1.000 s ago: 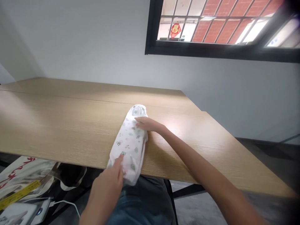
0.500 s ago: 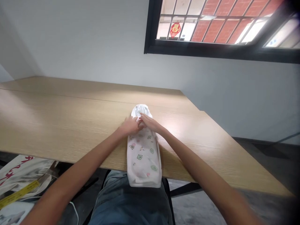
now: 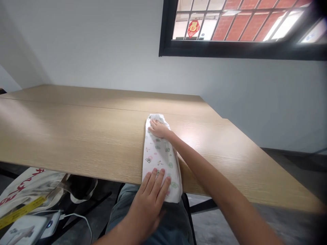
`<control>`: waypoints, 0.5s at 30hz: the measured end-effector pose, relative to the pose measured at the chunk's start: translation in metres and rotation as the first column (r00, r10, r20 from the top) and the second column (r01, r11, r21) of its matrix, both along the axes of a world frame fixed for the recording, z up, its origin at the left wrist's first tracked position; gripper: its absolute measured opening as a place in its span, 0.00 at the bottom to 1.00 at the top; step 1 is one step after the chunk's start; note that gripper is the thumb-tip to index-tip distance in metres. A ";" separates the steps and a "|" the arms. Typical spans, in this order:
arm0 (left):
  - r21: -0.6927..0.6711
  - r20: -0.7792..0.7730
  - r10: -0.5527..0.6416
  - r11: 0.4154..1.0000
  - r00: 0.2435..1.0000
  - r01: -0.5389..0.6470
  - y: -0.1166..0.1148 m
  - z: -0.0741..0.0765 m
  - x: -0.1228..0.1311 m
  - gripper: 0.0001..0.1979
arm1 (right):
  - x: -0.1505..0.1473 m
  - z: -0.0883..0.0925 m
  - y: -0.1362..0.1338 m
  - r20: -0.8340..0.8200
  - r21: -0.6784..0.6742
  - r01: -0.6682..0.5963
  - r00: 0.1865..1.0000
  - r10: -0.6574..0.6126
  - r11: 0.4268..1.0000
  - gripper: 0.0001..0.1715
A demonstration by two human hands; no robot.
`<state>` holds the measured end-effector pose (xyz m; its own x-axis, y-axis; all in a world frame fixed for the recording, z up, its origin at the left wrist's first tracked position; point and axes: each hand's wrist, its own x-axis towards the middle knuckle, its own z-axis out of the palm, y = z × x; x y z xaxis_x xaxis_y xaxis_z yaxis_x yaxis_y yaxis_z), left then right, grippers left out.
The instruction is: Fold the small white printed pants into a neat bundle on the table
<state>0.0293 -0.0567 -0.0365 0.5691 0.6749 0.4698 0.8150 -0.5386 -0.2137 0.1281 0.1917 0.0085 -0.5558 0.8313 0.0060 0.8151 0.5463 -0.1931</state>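
Left fingers were spread wide, pressed flat on the near end of the folded white cloth, left hand palm down. Right fingers sat close together, slightly curled, on the cloth's gathered far end, right hand resting there with the forearm angled across the tabletop. Neither hand visibly pinched anything.

Cloth was folded into a long narrow strip, with small green, pink and dark printed motifs. It lay lengthwise on the light wood-grain tabletop, near end hanging past the table edge above the person's jeans.

Lower left, below the table: white bag with red lettering, partly hidden, not readable; yellow measuring strip, markings too small to read; white power bank showing a blue light, white cable attached. Red ornament visible through the window, its gold character unclear.
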 end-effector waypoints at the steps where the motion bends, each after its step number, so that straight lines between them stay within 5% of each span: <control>1: 0.044 0.016 0.003 0.999 1.000 -0.004 0.002 -0.002 -0.001 0.31 | 0.004 0.004 -0.011 0.013 -0.021 -0.037 0.999 0.037 0.999 0.31; 6: 0.188 0.190 -0.075 0.981 0.979 0.039 0.014 -0.008 -0.003 0.22 | 0.043 0.020 -0.113 0.012 -0.096 -0.300 0.953 0.303 0.949 0.30; 11: 0.065 0.221 -0.205 0.979 0.954 0.196 0.016 0.004 -0.016 0.22 | 0.084 0.011 -0.202 -0.011 0.063 -0.398 0.917 0.400 0.915 0.50; 15: -0.011 0.293 -0.206 0.976 0.934 0.219 0.021 0.025 -0.032 0.19 | 0.090 -0.002 -0.210 -0.056 0.386 -0.374 0.903 0.426 0.844 0.28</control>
